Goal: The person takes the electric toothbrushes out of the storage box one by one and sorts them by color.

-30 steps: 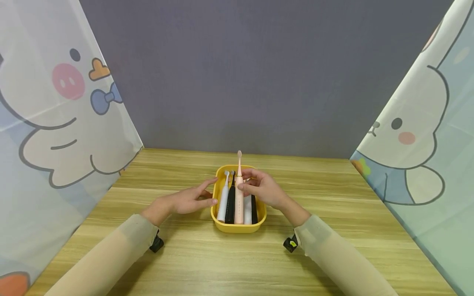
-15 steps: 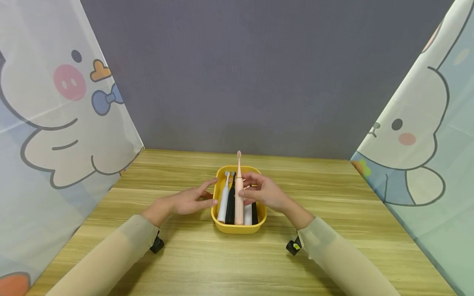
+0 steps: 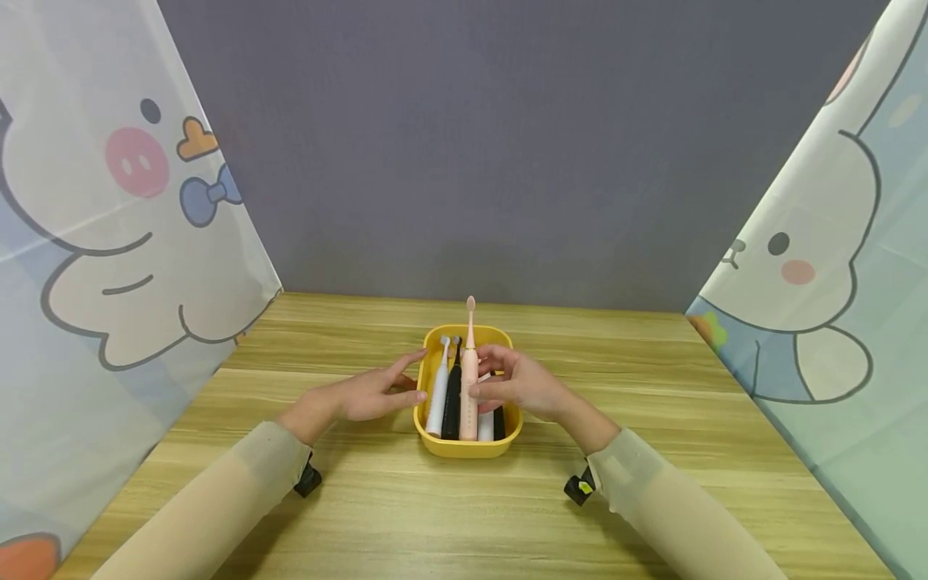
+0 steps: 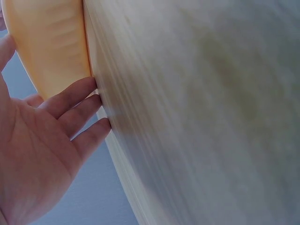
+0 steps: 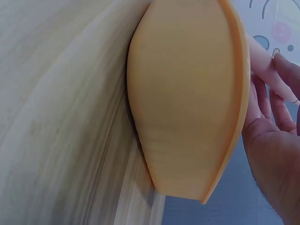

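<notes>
Our right hand (image 3: 524,385) pinches the pink toothbrush (image 3: 470,407) between thumb and fingers, coming at its handle from the right; our left hand (image 3: 377,393), fingers extended and gripping nothing, rests its fingertips at the left side of the yellow basket (image 3: 467,451). We see the pink toothbrush's long axis running from near to far, roughly crosswise to our right fingers; its bristle end points away from us, beyond the far rim in the head view, and its base lies towards the near wall; we cannot tell whether that base touches the basket floor. Left of it lie a black toothbrush (image 3: 451,399) and a white toothbrush (image 3: 438,399); right of it, partly hidden, we see a white handle (image 3: 486,427) and a black handle (image 3: 499,423); we find no readable brand or label, only tiny marks down the pink handle, too small to read.
</notes>
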`<act>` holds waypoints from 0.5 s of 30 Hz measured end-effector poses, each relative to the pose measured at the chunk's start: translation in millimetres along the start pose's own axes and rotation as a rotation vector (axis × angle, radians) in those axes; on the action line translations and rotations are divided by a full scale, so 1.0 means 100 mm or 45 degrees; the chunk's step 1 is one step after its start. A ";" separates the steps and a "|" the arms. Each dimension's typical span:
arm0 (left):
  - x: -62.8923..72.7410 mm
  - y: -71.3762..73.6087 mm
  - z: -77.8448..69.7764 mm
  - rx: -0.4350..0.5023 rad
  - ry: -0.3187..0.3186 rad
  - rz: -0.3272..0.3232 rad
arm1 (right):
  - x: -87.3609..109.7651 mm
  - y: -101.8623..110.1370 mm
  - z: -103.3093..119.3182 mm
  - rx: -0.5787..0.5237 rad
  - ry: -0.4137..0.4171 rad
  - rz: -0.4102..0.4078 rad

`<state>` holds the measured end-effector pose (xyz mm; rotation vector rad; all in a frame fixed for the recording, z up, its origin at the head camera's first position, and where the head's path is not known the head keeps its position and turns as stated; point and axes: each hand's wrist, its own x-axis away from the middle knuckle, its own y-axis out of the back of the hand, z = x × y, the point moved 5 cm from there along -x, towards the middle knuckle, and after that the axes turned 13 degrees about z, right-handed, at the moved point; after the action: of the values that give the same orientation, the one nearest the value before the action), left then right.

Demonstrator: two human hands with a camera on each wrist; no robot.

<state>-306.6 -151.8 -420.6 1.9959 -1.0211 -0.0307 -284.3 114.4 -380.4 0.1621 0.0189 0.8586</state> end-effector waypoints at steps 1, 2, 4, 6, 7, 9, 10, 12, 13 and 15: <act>0.00 -0.01 0.00 -0.002 0.001 0.000 | 0.00 -0.01 -0.01 -0.008 -0.003 0.004; 0.00 -0.01 0.00 -0.001 0.002 0.003 | 0.01 -0.01 -0.02 -0.011 -0.007 0.009; -0.01 -0.02 0.00 -0.003 0.002 0.007 | 0.02 -0.02 -0.03 -0.014 -0.015 0.014; 0.00 -0.02 -0.01 -0.003 0.006 0.011 | 0.03 -0.02 -0.04 -0.011 -0.023 0.017; 0.00 -0.01 -0.01 -0.003 0.006 0.013 | 0.04 -0.02 -0.04 -0.006 -0.022 0.019; 0.00 0.00 -0.02 -0.002 0.004 0.015 | 0.04 -0.02 -0.04 0.004 -0.016 0.010; 0.00 0.00 -0.03 -0.003 0.003 0.014 | 0.04 -0.01 -0.03 0.008 -0.010 0.004; 0.00 0.01 -0.03 0.002 0.000 0.013 | 0.05 0.00 -0.03 0.014 -0.002 -0.010; 0.00 0.01 -0.03 0.004 0.000 0.014 | 0.05 0.00 -0.03 0.021 0.003 -0.017; 0.00 0.01 -0.02 0.005 0.002 0.016 | 0.06 0.00 -0.02 0.029 0.004 -0.035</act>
<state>-306.7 -150.4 -418.4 1.9924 -1.0333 -0.0203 -280.8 119.3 -381.7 0.1816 0.0334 0.8317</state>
